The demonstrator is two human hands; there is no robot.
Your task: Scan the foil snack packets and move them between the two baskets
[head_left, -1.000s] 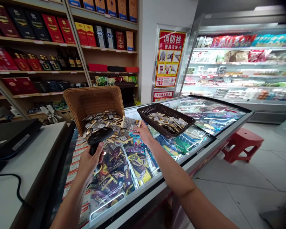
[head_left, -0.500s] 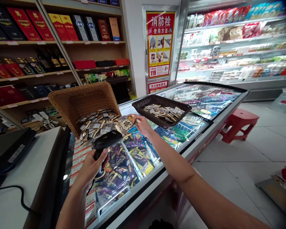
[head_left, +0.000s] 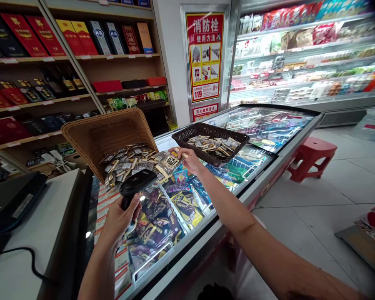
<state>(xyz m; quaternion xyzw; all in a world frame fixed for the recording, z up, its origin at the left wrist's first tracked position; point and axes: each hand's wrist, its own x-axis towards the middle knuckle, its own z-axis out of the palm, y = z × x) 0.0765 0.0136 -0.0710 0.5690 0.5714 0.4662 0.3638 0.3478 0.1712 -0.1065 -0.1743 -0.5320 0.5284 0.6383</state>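
Head view, left to right: at the left of the freezer [head_left: 281,161] runs a pale counter [head_left: 54,227], with a black device [head_left: 14,200] and a loop of black cable [head_left: 33,255] on it. Behind the freezer on that side rise wooden shelves [head_left: 121,58] of red, yellow and dark boxes. On the freezer's left end sits my tan wicker basket [head_left: 111,125], tipped so its mouth faces me, with a heap of small clear packets [head_left: 128,161] spreading out at its lower edge. Over the freezer's left part my left hand [head_left: 123,214] is wrapped round the handle of a black scanner [head_left: 137,181], its head pointing across to the right. Just beside that head, above the freezer's glass, my right hand [head_left: 189,160] pinches one packet [head_left: 168,163] between thumb and fingers, its big dark character turned up; colourful wrapped goods [head_left: 186,208] show beneath the glass. Farther right on the freezer lies a dark woven tray [head_left: 210,157] holding more such packets. Behind the freezer hangs a red and yellow poster [head_left: 205,56]; chilled shelves [head_left: 287,62] stand beyond its far end, and a red stool [head_left: 314,155] stands to its right.
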